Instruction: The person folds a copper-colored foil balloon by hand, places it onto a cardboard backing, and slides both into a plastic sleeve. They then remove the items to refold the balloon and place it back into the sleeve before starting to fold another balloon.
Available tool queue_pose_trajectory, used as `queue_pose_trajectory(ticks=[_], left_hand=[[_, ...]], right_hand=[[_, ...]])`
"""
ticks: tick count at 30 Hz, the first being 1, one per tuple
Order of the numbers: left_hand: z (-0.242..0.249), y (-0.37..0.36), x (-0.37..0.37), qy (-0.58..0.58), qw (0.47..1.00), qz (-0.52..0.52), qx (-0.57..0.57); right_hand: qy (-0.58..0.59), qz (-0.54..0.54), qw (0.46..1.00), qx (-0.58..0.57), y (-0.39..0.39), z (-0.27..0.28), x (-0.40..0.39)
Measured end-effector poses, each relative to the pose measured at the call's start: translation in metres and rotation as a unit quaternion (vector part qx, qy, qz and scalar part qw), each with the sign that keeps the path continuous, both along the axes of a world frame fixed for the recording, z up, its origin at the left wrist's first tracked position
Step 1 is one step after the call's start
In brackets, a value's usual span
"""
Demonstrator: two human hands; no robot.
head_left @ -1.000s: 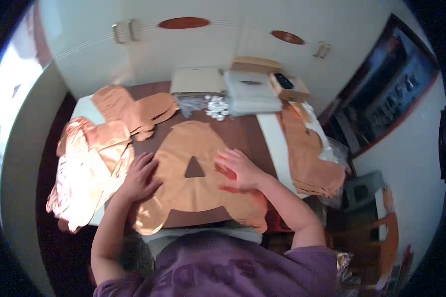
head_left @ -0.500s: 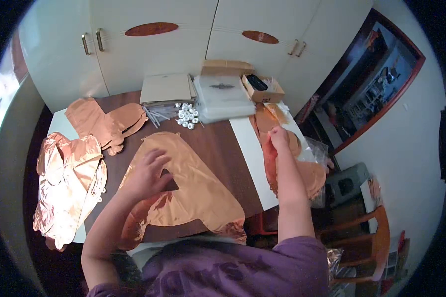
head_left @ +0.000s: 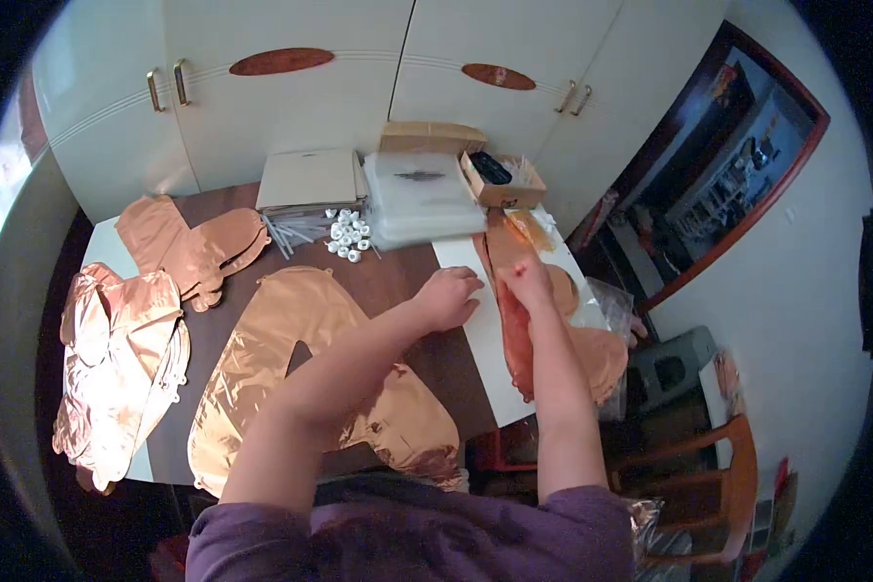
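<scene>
My right hand (head_left: 527, 281) is closed on the upper edge of a copper foil balloon (head_left: 517, 349) at the right side of the table. To its left, my left hand (head_left: 451, 298) hovers over the table with fingers apart and nothing in it. A large flat foil balloon shaped like a letter A (head_left: 262, 339) lies in front of me, partly covered by my left forearm. More copper foil (head_left: 597, 359) lies beneath and beside my right forearm.
Foil balloons (head_left: 116, 369) lie at the left. Along the back are cardboard sheets (head_left: 310, 177), plastic bags (head_left: 422, 199), white ribbon rolls (head_left: 347, 236), straws (head_left: 291, 231) and an open box (head_left: 514, 194). A wooden chair (head_left: 742, 475) stands at the right.
My left hand has moved right, from above the large balloon to near my right hand. The large balloon's lower left part now shows more. The view has shifted slightly.
</scene>
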State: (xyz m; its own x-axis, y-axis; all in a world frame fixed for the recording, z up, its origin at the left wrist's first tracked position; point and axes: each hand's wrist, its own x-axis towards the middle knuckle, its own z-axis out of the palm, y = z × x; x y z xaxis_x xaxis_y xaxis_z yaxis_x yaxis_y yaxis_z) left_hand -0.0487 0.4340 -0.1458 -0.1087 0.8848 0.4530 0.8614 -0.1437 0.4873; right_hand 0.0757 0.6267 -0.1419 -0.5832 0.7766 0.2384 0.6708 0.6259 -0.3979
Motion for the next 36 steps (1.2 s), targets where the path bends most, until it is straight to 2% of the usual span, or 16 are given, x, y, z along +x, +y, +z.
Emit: queue_pose_trajectory(ticks=[4,7,13,15,16,17,18,19,20,21,22,23,29,32,35,36], left_hand=[[-0.006,0.024,0.003,0.024,1.000,0.016,-0.003],[-0.007,0.043,0.005,0.019,0.999,-0.011,-0.023],[-0.007,0.078,0.025,0.202,0.966,0.048,-0.151],[-0.020,0.084,0.020,0.190,0.968,0.055,-0.156],[-0.007,0.079,0.021,0.196,0.960,0.055,-0.193],[0.002,0.076,0.021,0.202,0.950,0.054,-0.231],[0.004,0.075,0.021,0.194,0.951,0.054,-0.233],[0.007,0.075,0.020,0.188,0.952,0.055,-0.234],[0.008,0.077,0.018,0.181,0.953,0.055,-0.235],[0.008,0.080,0.017,0.185,0.948,0.057,-0.254],[0.009,0.083,0.014,0.189,0.942,0.059,-0.273],[0.010,0.085,0.012,0.193,0.935,0.063,-0.291],[0.016,0.080,0.013,0.181,0.955,0.062,-0.227],[0.022,0.089,0.007,-0.019,0.974,0.121,-0.192],[0.016,0.105,0.000,-0.188,0.948,0.208,-0.148],[0.024,0.099,0.000,-0.201,0.958,0.173,-0.112]], right_hand=[[-0.005,-0.001,0.999,-0.049,0.009,-0.007,0.003],[0.064,0.017,0.996,-0.063,0.028,-0.021,0.006],[0.124,0.094,0.987,-0.035,0.046,-0.037,0.017],[0.236,0.065,0.966,-0.079,0.001,0.025,0.040],[0.295,0.015,0.947,-0.130,0.008,0.032,0.050],[0.453,0.110,0.860,-0.207,0.039,0.021,0.066],[0.445,0.091,0.888,-0.065,0.061,0.030,0.092],[0.544,0.061,0.814,-0.195,0.043,0.065,0.114],[0.618,0.034,0.767,-0.170,0.057,0.081,0.136],[0.655,0.086,0.723,-0.202,0.089,0.088,0.173],[0.647,-0.049,0.756,-0.092,0.056,0.127,0.186],[0.653,-0.082,0.752,-0.039,0.041,0.145,0.209],[0.666,-0.085,0.735,0.098,-0.048,0.194,0.304],[0.653,-0.063,0.746,0.114,-0.078,0.209,0.306],[0.634,-0.027,0.766,0.105,-0.105,0.220,0.292],[0.626,-0.005,0.774,0.097,-0.115,0.223,0.284]])
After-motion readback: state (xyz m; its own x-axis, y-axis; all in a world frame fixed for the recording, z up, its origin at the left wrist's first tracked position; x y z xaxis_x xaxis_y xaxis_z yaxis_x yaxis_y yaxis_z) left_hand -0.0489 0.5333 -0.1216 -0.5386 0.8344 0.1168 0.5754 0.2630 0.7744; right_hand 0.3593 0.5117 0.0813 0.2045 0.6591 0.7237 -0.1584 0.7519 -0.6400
